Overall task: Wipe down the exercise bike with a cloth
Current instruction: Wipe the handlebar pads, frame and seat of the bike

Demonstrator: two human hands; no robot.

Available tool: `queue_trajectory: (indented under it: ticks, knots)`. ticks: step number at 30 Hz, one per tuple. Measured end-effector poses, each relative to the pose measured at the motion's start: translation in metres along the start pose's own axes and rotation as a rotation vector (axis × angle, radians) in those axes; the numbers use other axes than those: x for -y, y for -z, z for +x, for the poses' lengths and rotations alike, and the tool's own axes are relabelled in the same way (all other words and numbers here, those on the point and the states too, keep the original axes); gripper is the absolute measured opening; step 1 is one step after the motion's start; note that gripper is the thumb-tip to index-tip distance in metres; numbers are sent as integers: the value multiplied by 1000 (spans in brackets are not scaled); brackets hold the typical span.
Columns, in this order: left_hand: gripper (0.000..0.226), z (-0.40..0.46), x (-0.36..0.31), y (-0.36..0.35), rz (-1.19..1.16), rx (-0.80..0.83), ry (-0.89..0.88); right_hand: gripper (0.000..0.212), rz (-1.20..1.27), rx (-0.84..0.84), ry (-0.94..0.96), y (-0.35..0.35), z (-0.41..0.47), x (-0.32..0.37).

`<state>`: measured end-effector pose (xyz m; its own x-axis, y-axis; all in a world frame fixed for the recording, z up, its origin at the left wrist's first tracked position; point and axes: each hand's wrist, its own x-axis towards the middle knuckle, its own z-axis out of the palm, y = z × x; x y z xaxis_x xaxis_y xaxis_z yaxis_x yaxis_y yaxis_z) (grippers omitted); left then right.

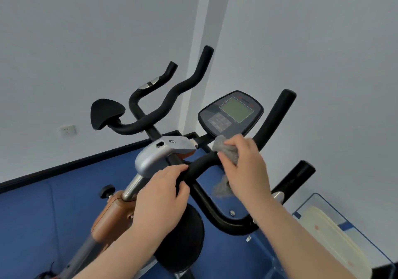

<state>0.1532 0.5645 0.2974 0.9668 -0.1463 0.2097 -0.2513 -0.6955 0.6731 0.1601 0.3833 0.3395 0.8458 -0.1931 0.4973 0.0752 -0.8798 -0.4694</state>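
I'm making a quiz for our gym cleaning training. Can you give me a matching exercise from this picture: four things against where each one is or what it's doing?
1. left hand
2. right hand
3. grey cloth
4. display console

a. wrapped around the black handlebar
b. above the cloth, screen blank
c. holds the handlebar near the silver clamp
d. grips the cloth

Pairs: 1-c, 2-d, 3-a, 4-b

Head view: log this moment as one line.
right hand: presses grey cloth on handlebar | left hand: grips handlebar | console: untouched

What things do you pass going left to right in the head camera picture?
White wall socket → black padded armrest → silver metal bracket → grey crumpled cloth → black handlebar grip → cream plastic tray
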Motion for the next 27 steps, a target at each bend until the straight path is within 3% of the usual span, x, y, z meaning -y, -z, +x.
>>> queue_trajectory:
  ticks: [4,9,12,14,16,20,25,27]
  knots:
    - [33,-6,3,-1,-60,-25,38,20,-38,-131,-113,4,4,-3]
    - [32,-8,4,-1,-69,-96,12,27,111,243,124,-17,-13,18]
    - [35,-15,11,-3,-75,-105,17,26,58,116,134,-7,8,13]
    - [34,-20,14,-5,-132,-105,53,25,58,116,165,-8,1,13]
    - [34,-24,16,-7,-210,-104,88,27,93,229,242,-14,-17,11]
    - [30,-27,16,-11,-339,-116,138,27,193,345,187,-7,-23,6]
    - [24,-31,18,-12,-421,-145,175,20,10,665,211,13,-30,6]
    - [23,-30,17,-13,-424,-137,164,20,46,771,150,29,-35,-4]
